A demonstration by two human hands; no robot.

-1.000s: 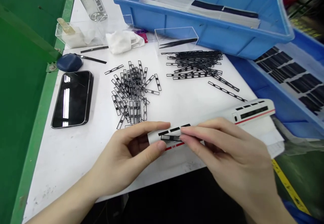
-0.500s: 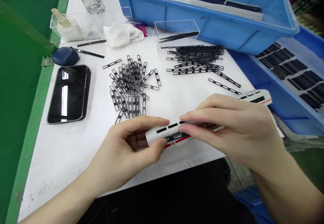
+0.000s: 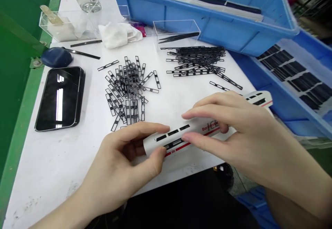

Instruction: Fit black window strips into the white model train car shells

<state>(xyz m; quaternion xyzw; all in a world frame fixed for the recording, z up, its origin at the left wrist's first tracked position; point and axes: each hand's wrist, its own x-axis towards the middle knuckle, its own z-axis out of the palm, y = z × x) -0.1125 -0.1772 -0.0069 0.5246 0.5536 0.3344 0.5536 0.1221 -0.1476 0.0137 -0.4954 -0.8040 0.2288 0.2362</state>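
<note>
A white model train car shell (image 3: pixel 197 127) with a red stripe, dark window slots and "ICE" lettering lies slantwise between my hands. My left hand (image 3: pixel 129 156) grips its left end, thumb on the near side and index finger over the top. My right hand (image 3: pixel 233 125) is over the shell's right half, fingers spread. Its thumb tip touches the lower window band, where a dark window strip (image 3: pixel 169 144) sits; the index finger is lifted off. Beyond my hands are a pile of small frame strips (image 3: pixel 129 80) and a pile of longer dark strips (image 3: pixel 199 58).
A black-screened device (image 3: pixel 59 97) and a blue rounded object (image 3: pixel 56 57) lie at left. Behind are a white cloth (image 3: pixel 116 35), a clear box (image 3: pixel 177 27) with black tweezers (image 3: pixel 178 37), and a blue bin (image 3: pixel 207 28). Another blue bin (image 3: pixel 293 111) stands right.
My right index finger has lifted away from the thumb, uncovering the shell's lettering. My left hand keeps its grip. The whole view has shifted slightly, moving things left.
</note>
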